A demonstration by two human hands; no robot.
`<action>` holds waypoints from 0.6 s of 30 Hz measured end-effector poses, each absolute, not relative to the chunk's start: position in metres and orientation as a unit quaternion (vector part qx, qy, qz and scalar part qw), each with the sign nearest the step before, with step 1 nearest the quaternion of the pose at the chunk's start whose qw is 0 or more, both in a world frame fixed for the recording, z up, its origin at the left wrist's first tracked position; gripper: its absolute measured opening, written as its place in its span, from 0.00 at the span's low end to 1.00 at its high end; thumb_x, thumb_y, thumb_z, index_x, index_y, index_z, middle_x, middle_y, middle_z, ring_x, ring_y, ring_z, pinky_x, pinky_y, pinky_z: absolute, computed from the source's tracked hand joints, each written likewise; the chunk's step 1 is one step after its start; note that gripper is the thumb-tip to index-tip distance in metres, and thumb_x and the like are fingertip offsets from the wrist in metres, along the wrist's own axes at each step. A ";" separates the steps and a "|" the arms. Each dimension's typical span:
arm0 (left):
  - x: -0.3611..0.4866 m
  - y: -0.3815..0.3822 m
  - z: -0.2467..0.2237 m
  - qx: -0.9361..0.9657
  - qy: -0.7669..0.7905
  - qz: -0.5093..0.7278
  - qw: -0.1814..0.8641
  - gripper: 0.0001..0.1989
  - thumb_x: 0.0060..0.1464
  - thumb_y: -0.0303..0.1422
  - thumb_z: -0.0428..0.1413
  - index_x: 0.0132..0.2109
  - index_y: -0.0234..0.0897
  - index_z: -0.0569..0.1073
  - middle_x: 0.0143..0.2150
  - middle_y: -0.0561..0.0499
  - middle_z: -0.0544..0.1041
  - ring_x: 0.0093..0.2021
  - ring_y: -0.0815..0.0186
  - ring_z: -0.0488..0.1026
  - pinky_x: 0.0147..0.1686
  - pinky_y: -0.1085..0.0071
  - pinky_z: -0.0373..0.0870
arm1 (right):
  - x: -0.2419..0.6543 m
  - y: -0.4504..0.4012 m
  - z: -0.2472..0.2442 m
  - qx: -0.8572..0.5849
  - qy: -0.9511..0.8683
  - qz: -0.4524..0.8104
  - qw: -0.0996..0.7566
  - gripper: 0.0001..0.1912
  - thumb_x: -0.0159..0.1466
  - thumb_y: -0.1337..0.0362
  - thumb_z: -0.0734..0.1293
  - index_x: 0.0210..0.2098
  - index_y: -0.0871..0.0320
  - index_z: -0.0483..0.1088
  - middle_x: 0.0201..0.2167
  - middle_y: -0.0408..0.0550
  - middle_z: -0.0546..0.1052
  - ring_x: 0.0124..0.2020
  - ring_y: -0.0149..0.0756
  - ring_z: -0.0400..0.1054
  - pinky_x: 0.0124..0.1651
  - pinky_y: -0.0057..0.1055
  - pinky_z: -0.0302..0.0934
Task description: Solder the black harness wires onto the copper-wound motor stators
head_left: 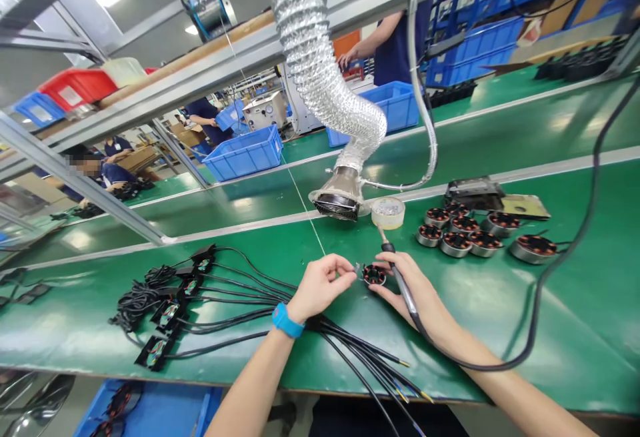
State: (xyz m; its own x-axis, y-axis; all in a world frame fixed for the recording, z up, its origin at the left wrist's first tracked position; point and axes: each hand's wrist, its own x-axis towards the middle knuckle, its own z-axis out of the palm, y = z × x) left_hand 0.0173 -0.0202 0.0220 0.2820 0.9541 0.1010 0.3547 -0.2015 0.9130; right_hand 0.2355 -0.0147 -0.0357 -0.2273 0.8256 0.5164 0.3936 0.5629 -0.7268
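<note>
My left hand (323, 285), with a blue wristband (287, 321), is pinched at the fingertips on a thin wire end beside a small motor stator (374, 275). The stator is round and dark with copper windings. My right hand (407, 283) holds it between thumb and fingers, and a soldering iron (403, 288) lies across the same hand. The iron's tip points up toward a round pot (387, 213) of whitish material. A solder wire (305, 207) runs down from a spool (210, 11) to my left hand. Black cables (240, 317) pass under my left wrist.
Several stators (456, 243) stand at the right. Black housings with small circuit boards (167, 315) lie at the left. A silver duct (325, 57) hangs over the green bench (575, 317). Blue bins (245, 153) stand behind; co-workers are beyond. The iron's cord (537, 303) loops at the right.
</note>
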 end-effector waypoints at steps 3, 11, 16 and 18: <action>0.017 -0.014 0.028 0.622 0.462 0.396 0.493 0.17 0.55 0.42 0.62 0.42 0.30 0.78 0.34 0.46 0.79 0.32 0.67 0.73 0.35 0.71 0.69 | 0.225 -0.018 -0.023 -0.389 -0.758 0.224 0.474 0.24 0.64 0.60 0.71 0.57 0.50 0.62 0.52 0.51 0.68 0.51 0.45 0.69 0.56 0.44 0.66; 0.026 -0.019 0.022 0.624 0.446 0.449 0.457 0.15 0.52 0.41 0.65 0.36 0.31 0.78 0.34 0.47 0.78 0.33 0.69 0.70 0.34 0.73 0.66 | 0.186 -0.024 -0.005 -0.403 -0.611 0.298 0.613 0.14 0.66 0.58 0.68 0.49 0.52 0.66 0.42 0.48 0.73 0.40 0.37 0.73 0.45 0.35 0.71; 0.028 -0.016 0.019 0.562 0.461 0.489 0.482 0.16 0.50 0.42 0.65 0.35 0.30 0.78 0.30 0.49 0.76 0.30 0.70 0.67 0.33 0.73 0.64 | 0.170 -0.021 -0.002 -0.413 -0.545 0.334 0.649 0.19 0.62 0.52 0.71 0.48 0.53 0.67 0.40 0.48 0.74 0.37 0.38 0.74 0.42 0.35 0.70; 0.030 -0.014 0.019 0.526 0.463 0.509 0.500 0.17 0.47 0.42 0.66 0.33 0.30 0.78 0.28 0.50 0.75 0.29 0.70 0.66 0.33 0.73 0.63 | 0.164 -0.024 0.001 -0.442 -0.530 0.304 0.657 0.21 0.60 0.49 0.72 0.46 0.53 0.69 0.38 0.49 0.75 0.35 0.40 0.74 0.40 0.38 0.70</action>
State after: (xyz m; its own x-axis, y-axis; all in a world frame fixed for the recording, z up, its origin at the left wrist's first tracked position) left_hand 0.0300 -0.0139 0.0190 0.0543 0.9959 0.0723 -0.0219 -0.0712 0.9972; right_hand 0.1640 -0.0241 0.0012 0.2534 0.8678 0.4274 0.0683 0.4247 -0.9027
